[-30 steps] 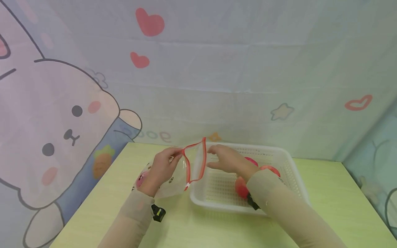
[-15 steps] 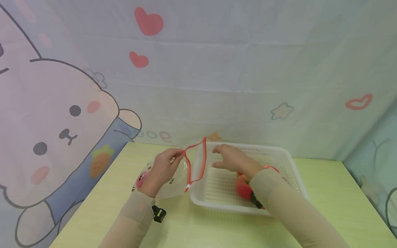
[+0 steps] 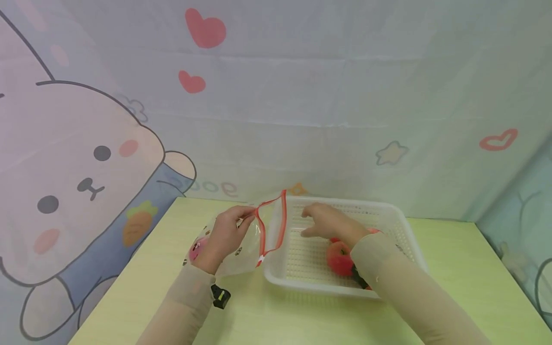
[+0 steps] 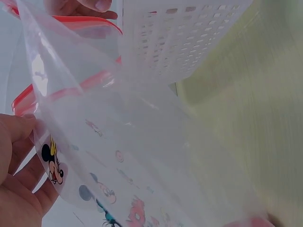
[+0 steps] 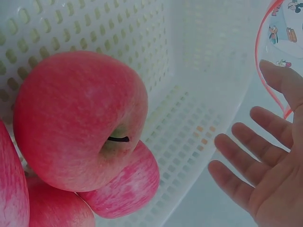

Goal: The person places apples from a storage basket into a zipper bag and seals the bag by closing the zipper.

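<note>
My left hand [image 3: 228,232] pinches the red-edged rim of a clear plastic zip bag [image 3: 247,256], whose mouth gapes toward the basket. Cartoon prints cover the bag [image 4: 137,165] in the left wrist view. Over the white perforated basket [image 3: 302,287], my right hand [image 3: 329,224] holds nothing, its fingers spread and apart from the bag mouth. Red apples lie in the basket below the right forearm; one apple [image 3: 339,258] shows most plainly. Up close in the right wrist view, a large apple [image 5: 80,118] rests against several others, beside the open fingers.
The basket stands on a pale yellow-green table [image 3: 453,278], right of the bag. A printed cloth backdrop [image 3: 302,96] hangs behind the table. A black wrist camera [image 3: 221,297] sits at my left cuff.
My right hand has drawn a little to the right, away from the bag mouth, uncovering more of one apple. The left hand and bag stay in place.
</note>
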The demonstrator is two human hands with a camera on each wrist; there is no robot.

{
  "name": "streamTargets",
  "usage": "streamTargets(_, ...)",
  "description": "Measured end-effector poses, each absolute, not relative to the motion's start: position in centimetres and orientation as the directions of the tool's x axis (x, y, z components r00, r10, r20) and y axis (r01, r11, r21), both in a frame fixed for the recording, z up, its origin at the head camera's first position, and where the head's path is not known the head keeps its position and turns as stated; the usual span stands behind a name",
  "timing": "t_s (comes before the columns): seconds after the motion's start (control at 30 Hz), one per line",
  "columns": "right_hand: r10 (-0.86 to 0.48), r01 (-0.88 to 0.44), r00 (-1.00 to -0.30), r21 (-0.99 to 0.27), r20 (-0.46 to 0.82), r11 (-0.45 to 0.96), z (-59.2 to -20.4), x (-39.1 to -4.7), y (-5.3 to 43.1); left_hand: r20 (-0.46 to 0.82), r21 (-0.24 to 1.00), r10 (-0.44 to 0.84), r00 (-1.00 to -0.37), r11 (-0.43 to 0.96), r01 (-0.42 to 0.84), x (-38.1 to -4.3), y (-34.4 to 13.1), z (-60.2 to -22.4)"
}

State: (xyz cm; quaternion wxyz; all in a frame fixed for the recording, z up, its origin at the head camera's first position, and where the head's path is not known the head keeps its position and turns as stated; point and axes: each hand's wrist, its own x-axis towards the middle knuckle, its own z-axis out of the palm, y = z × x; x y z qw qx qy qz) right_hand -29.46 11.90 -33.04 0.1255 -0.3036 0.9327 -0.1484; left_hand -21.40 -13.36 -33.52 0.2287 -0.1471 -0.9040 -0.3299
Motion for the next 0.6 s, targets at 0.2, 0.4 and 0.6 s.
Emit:
streamTargets(0.2,-0.584,-0.497,-0.783,-0.348,-0.215,0.795,-33.15,-29.32,12.13,0.514,0.525,0.119,-0.849,0.739,0.422,-21.37,-13.41,-33.46)
streamTargets(0.4,-0.567,-0.469,-0.782,-0.353,-0.259,0.809,-33.14,-28.98,12.57,0.511,0.526,0.121,-0.851,0.739,0.421,-21.44,-13.31,-33.51)
streamTargets(0.6,-0.527,-0.421,-0.793,-0.349,-0.307,0.837,-33.13,-28.75,12.87,0.520,0.518,0.131,-0.844,0.738,0.434,-21.40,-13.16,-33.51)
